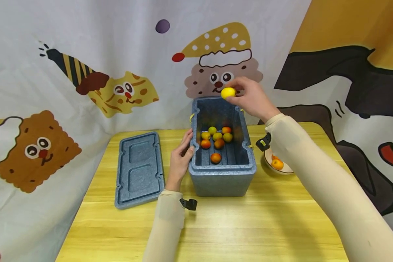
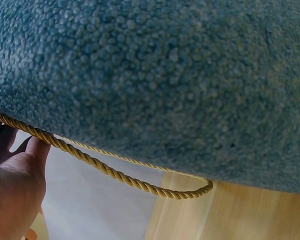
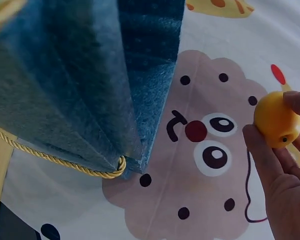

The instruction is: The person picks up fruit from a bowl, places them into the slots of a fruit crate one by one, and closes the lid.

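My right hand [image 1: 251,95] pinches a small, smooth yellow fruit [image 1: 228,93] between thumb and fingers, raised above the far end of a blue-grey foam box [image 1: 222,182]. In the right wrist view the fruit [image 3: 277,120] shows a small dark spot on its end. My left hand [image 1: 181,160] rests its fingers against the box's left outer wall, near the rim. The left wrist view has the fingers [image 2: 39,150] beside a gold rope handle [image 2: 105,167]. Inside the box lie several round fruits [image 1: 215,158], red-orange, yellow and green.
Left of the box lies its flat blue-grey lid [image 1: 141,169] on the wooden table [image 1: 249,225]. A bowl [image 1: 286,169] with orange fruit [image 1: 277,164] stands to the right, partly hidden by my right sleeve. A cartoon-printed cloth [image 1: 118,43] hangs behind the table.
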